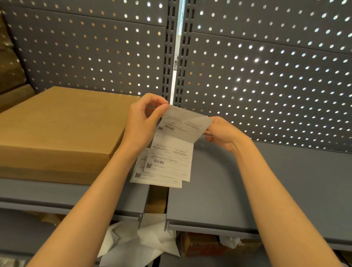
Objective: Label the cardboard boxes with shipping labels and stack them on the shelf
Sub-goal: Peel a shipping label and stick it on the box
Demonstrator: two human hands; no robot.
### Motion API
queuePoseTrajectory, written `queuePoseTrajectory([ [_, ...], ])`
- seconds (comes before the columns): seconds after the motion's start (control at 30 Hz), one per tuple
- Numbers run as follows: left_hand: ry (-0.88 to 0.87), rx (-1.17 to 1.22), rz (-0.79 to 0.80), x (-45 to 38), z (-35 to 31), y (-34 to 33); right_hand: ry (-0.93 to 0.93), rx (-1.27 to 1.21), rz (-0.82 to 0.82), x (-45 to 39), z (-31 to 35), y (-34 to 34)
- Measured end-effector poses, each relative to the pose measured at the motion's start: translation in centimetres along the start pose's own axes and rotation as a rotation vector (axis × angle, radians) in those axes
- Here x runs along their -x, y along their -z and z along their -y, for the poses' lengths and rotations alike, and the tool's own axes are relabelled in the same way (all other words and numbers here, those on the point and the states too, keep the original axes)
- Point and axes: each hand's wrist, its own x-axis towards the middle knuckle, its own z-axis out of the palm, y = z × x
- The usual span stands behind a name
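Your left hand (143, 121) has its fingers (152, 100) curled, thumb and fingertips pinching the top left corner of the white fan-folded strip of paper shipping labels (170, 153). Your right hand (222, 134) pinches the right edge of the strip's top panel, fingers closed on the paper. The top panel is tilted back toward the grey perforated metal back panel (277, 77); the lower panels hang down in overlapping layers between your forearms. Each label carries a barcode, a QR code and printed characters ending in "01"; the rest is too small to read. Just left of your left hand, the flat brown cardboard box (53, 130) lies closed on the grey metal shelf (291, 192). Crumpled white paper (139, 244) sits on a lower level.
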Motion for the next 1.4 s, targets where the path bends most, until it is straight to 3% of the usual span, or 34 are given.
queuePoseTrajectory([
  [0.53,0.026,0.082,-0.164,-0.6,-1.7,0.5,-0.08,-0.005,-0.091,0.2,-1.0,0.7],
  [1.4,0.04,0.108,-0.361,-1.4,-1.4,1.1,-0.076,0.073,-0.08,0.2,-3.2,2.2],
])
